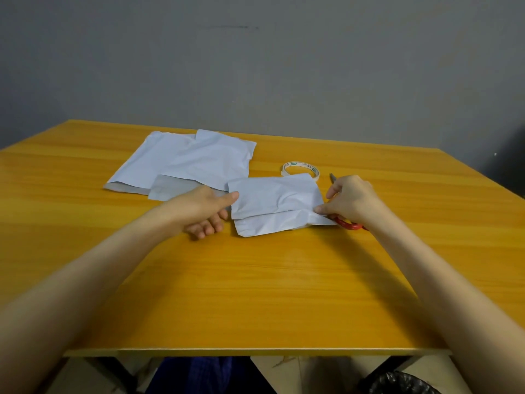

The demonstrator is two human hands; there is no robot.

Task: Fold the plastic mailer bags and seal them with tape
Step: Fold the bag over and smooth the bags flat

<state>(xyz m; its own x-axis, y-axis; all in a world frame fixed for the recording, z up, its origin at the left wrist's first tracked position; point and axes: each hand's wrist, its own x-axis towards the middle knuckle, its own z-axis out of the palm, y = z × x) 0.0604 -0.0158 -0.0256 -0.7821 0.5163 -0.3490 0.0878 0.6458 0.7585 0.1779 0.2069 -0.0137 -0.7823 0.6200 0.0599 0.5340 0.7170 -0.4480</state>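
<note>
Mailer in work: the folded mailer (275,203) lies in the middle of the table (255,280), between the two hands; its far part is turned over the near part, and a strip of the lower layer shows along the near side.
Left hand: the left hand (203,207) is at the left edge of this mailer; the thumb lies on top of the edge and the curled fingers come to the same edge from below, so I read it as a pinch.
Right hand: the right hand (352,200) pinches the near right corner between thumb and forefinger; the other fingers are curled.
Tape: the tape roll (301,169) lies just behind the folded mailer; no hand is on it; I see no strip of tape on the mailer.
Scissors: the scissors (350,224) lie under the right hand; only the red handle and the tip show.
Waiting: the flat mailers (199,160) lie overlapped at the far left (two or three, I cannot count them surely); they are unfolded.
Done, as I judge: one fold on one bag; the hands keep it in shape.
Left, as I judge: taping this bag; then folding and sealing the flat ones; the task seems in its early part.
</note>
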